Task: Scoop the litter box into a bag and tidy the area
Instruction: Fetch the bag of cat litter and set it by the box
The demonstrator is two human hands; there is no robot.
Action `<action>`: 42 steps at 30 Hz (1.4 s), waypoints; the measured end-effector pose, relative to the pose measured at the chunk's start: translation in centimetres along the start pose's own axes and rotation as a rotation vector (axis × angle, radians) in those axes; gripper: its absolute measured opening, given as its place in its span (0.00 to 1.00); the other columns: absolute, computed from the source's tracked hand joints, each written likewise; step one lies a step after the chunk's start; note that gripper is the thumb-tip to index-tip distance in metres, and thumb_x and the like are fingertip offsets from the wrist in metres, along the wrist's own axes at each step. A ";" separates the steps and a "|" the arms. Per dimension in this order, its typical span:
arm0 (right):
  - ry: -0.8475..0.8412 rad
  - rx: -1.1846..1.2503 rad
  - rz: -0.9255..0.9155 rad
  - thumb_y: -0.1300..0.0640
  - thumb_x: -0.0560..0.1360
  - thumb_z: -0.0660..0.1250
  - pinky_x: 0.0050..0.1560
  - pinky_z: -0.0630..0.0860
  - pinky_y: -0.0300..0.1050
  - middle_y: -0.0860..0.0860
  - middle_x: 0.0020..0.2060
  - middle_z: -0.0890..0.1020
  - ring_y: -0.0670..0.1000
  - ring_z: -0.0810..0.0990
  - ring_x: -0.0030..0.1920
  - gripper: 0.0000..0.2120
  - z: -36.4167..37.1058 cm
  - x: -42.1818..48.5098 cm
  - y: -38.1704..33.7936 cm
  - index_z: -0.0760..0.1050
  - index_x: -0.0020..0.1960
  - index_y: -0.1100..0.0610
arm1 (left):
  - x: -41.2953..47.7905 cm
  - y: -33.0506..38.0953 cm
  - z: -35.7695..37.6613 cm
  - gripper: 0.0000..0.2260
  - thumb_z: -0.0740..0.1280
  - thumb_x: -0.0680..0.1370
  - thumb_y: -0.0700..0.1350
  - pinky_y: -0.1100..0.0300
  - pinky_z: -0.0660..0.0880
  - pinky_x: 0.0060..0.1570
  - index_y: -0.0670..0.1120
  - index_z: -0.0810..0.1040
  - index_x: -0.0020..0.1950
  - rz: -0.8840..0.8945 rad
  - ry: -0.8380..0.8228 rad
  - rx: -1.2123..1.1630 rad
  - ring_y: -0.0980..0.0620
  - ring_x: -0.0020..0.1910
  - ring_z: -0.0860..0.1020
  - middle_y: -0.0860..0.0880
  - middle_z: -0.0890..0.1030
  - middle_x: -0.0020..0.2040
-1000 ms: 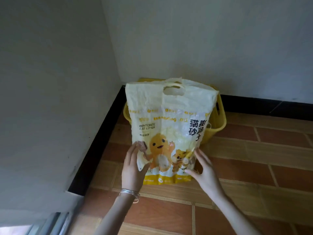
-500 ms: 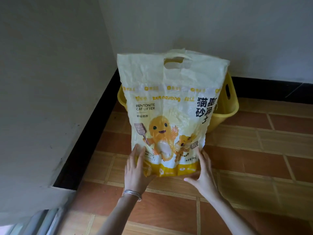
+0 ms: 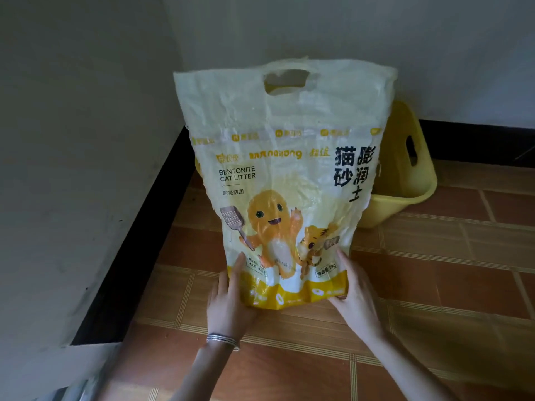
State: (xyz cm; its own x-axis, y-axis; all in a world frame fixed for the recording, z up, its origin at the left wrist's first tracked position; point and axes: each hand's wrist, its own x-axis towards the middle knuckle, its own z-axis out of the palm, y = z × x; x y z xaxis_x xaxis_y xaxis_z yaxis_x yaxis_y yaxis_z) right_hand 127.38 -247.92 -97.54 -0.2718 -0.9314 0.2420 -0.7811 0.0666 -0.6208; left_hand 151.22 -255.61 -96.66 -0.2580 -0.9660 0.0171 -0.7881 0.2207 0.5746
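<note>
Floor (image 3: 434, 285): reddish-brown tiles crossed by tan striped bands, edged with black skirting (image 3: 139, 241). Cat litter bag (image 3: 283, 175) stands upright on it near the corner. Yellow tub (image 3: 405, 180) sits just behind the bag; contact between them cannot be determined.

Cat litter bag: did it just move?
Yes, seemingly upward: the top of the white-and-yellow plastic cat litter bag, earlier level with the rim of the yellow plastic basket, now stands above it.
</note>
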 end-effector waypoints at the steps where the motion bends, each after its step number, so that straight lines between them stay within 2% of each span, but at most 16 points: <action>1: -0.005 0.005 -0.012 0.57 0.59 0.79 0.61 0.65 0.33 0.46 0.60 0.71 0.46 0.71 0.60 0.46 -0.4 0.1 -0.1 0.59 0.71 0.55 | 0.3 0.1 -0.3 0.40 0.66 0.60 0.58 0.49 0.76 0.39 0.55 0.60 0.71 0.003 0.003 -0.014 0.40 0.45 0.78 0.48 0.76 0.53; 4: -0.036 -0.032 -0.088 0.59 0.61 0.78 0.62 0.66 0.31 0.50 0.59 0.76 0.45 0.73 0.60 0.42 -2.0 0.4 -1.3 0.63 0.70 0.53 | 0.7 0.1 -1.7 0.38 0.70 0.59 0.53 0.51 0.77 0.35 0.61 0.60 0.67 0.031 -0.028 -0.045 0.42 0.44 0.79 0.52 0.77 0.55; 7: -0.066 0.051 -0.111 0.53 0.67 0.73 0.61 0.68 0.30 0.47 0.61 0.76 0.42 0.73 0.61 0.33 -4.0 0.3 -3.1 0.65 0.68 0.50 | 0.3 0.5 -3.5 0.31 0.65 0.59 0.59 0.53 0.77 0.31 0.63 0.64 0.62 0.121 -0.035 -0.057 0.44 0.43 0.81 0.56 0.78 0.56; 11: -0.004 0.128 -0.053 0.46 0.69 0.68 0.56 0.70 0.27 0.33 0.60 0.72 0.32 0.71 0.60 0.26 -6.6 0.4 -5.7 0.66 0.66 0.42 | -0.4 1.7 -7.1 0.23 0.64 0.62 0.61 0.54 0.78 0.33 0.61 0.69 0.56 0.203 0.077 -0.126 0.51 0.43 0.79 0.61 0.74 0.54; 13: 0.019 0.181 -0.020 0.46 0.68 0.67 0.54 0.70 0.27 0.30 0.58 0.73 0.32 0.72 0.58 0.25 -7.8 0.6 -7.0 0.66 0.64 0.41 | -0.5 2.7 -9.1 0.21 0.65 0.62 0.61 0.56 0.77 0.34 0.62 0.69 0.55 0.186 0.100 -0.179 0.56 0.45 0.77 0.63 0.74 0.54; 16: 0.026 0.242 0.018 0.44 0.68 0.67 0.51 0.70 0.27 0.36 0.56 0.75 0.35 0.74 0.55 0.24 -9.7 1.4 -9.0 0.70 0.63 0.41 | 0.1 4.1 -11.9 0.22 0.69 0.61 0.59 0.60 0.75 0.37 0.63 0.70 0.53 0.162 0.105 -0.221 0.59 0.46 0.76 0.64 0.75 0.53; 18: 0.016 0.271 0.033 0.47 0.68 0.69 0.48 0.70 0.28 0.38 0.51 0.76 0.37 0.75 0.51 0.19 -11.1 2.2 -10.1 0.73 0.58 0.41 | 0.4 4.9 -13.4 0.19 0.72 0.61 0.55 0.62 0.74 0.39 0.64 0.72 0.49 0.129 0.087 -0.271 0.61 0.43 0.77 0.63 0.77 0.49; 20: 0.014 0.289 0.039 0.52 0.68 0.70 0.44 0.69 0.29 0.43 0.45 0.76 0.40 0.75 0.46 0.12 -12.3 3.1 -10.8 0.76 0.52 0.47 | 0.9 5.5 -14.6 0.14 0.75 0.63 0.52 0.67 0.72 0.37 0.65 0.75 0.43 0.082 0.079 -0.312 0.61 0.39 0.77 0.62 0.79 0.42; 22: -0.023 0.284 0.074 0.56 0.69 0.73 0.41 0.69 0.32 0.49 0.42 0.75 0.44 0.75 0.43 0.06 -13.1 3.7 -11.1 0.77 0.44 0.55 | 1.2 6.6 -15.4 0.16 0.77 0.66 0.48 0.68 0.68 0.33 0.64 0.73 0.37 0.049 0.083 -0.288 0.60 0.34 0.76 0.60 0.78 0.34; 26: -0.057 0.227 0.139 0.60 0.70 0.72 0.39 0.68 0.37 0.50 0.40 0.74 0.46 0.74 0.41 0.05 -13.4 3.9 -11.2 0.77 0.40 0.60 | 0.5 8.3 -15.6 0.16 0.76 0.67 0.45 0.64 0.68 0.32 0.62 0.71 0.36 -0.034 0.112 -0.294 0.56 0.34 0.76 0.59 0.77 0.33; 31: -0.032 0.220 0.156 0.60 0.71 0.71 0.50 0.69 0.35 0.47 0.51 0.75 0.42 0.74 0.50 0.09 -14.0 4.5 -11.6 0.80 0.50 0.58 | -0.1 9.3 -15.8 0.16 0.76 0.67 0.45 0.61 0.70 0.31 0.62 0.71 0.35 -0.062 0.167 -0.298 0.55 0.34 0.77 0.58 0.78 0.33; 33: -0.021 0.263 0.157 0.60 0.72 0.70 0.42 0.69 0.32 0.44 0.43 0.78 0.40 0.76 0.42 0.03 -14.6 5.0 -12.4 0.80 0.45 0.54 | 0.2 10.2 -16.3 0.16 0.76 0.67 0.46 0.63 0.69 0.29 0.61 0.71 0.35 -0.058 0.202 -0.290 0.56 0.33 0.76 0.59 0.77 0.32; 35: 0.009 0.256 0.145 0.60 0.72 0.69 0.30 0.62 0.34 0.44 0.26 0.72 0.42 0.71 0.29 0.10 -14.8 5.3 -12.8 0.74 0.34 0.53 | 0.5 10.9 -16.9 0.14 0.76 0.67 0.45 0.64 0.67 0.29 0.59 0.72 0.35 -0.053 0.239 -0.283 0.57 0.32 0.75 0.60 0.77 0.31; 36: 0.026 0.259 0.149 0.60 0.72 0.69 0.28 0.59 0.35 0.45 0.23 0.70 0.43 0.68 0.26 0.13 -14.8 5.5 -12.8 0.71 0.31 0.54 | 0.6 11.2 -17.2 0.12 0.76 0.67 0.45 0.65 0.66 0.29 0.57 0.74 0.36 -0.052 0.253 -0.279 0.58 0.32 0.75 0.60 0.76 0.31; 38: 0.047 0.265 0.150 0.60 0.73 0.69 0.27 0.57 0.36 0.45 0.22 0.68 0.44 0.67 0.25 0.15 -15.0 5.6 -13.1 0.69 0.29 0.53 | 0.5 11.4 -17.6 0.10 0.76 0.67 0.44 0.67 0.64 0.29 0.53 0.76 0.37 -0.047 0.275 -0.273 0.61 0.31 0.73 0.61 0.75 0.30; 42: 0.064 0.290 0.143 0.60 0.73 0.69 0.27 0.59 0.37 0.51 0.23 0.72 0.45 0.67 0.26 0.10 -15.0 5.2 -14.0 0.76 0.34 0.59 | 0.0 11.6 -18.5 0.08 0.77 0.67 0.42 0.69 0.62 0.29 0.50 0.78 0.38 -0.023 0.326 -0.248 0.64 0.30 0.72 0.63 0.74 0.31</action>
State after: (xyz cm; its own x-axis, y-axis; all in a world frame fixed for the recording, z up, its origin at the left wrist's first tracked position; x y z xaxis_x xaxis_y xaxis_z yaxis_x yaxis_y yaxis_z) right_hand 128.46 -248.31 -76.40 -0.4088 -0.8951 0.1777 -0.5421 0.0816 -0.8363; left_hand 152.39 -255.52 -74.87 -0.0198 -0.9713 0.2369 -0.6228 0.1973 0.7571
